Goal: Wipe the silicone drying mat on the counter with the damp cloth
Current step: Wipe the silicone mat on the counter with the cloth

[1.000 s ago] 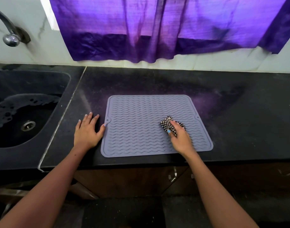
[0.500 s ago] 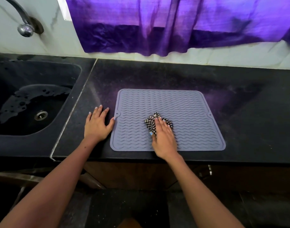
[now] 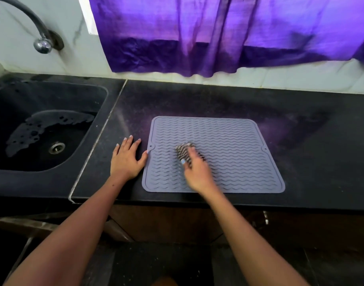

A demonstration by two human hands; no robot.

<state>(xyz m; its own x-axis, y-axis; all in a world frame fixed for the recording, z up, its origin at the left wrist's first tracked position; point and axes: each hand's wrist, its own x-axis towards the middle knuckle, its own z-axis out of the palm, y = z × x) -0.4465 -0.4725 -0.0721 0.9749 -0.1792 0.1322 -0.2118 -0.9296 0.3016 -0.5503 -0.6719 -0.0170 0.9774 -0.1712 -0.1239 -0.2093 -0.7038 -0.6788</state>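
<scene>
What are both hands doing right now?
Left hand: open, flat on the counter, thumb at the mat edge.
Right hand: pressing the checked cloth on the mat; grip blurred.

One mat (image 3: 228, 145), one cloth (image 3: 184, 150), two hands: left hand (image 3: 126, 159), right hand (image 3: 197, 172); one sink (image 3: 43, 129), one tap (image 3: 41, 38), one curtain (image 3: 218, 34).

Bare black counter (image 3: 311, 141) right of and behind grey mat (image 3: 228, 141), open for passing up to white wall (image 3: 280, 79) and hanging purple curtain (image 3: 218, 38). Left hand (image 3: 126, 159) flat on counter just beside mat's left edge, thumb touching it, filling narrow strip between mat and sink (image 3: 43, 129). Right hand (image 3: 197, 172) on checkered cloth (image 3: 184, 151) blocking mat's left-centre; mat's right half and far rows uncovered; faucet (image 3: 32, 23) overhanging sink's back.
</scene>
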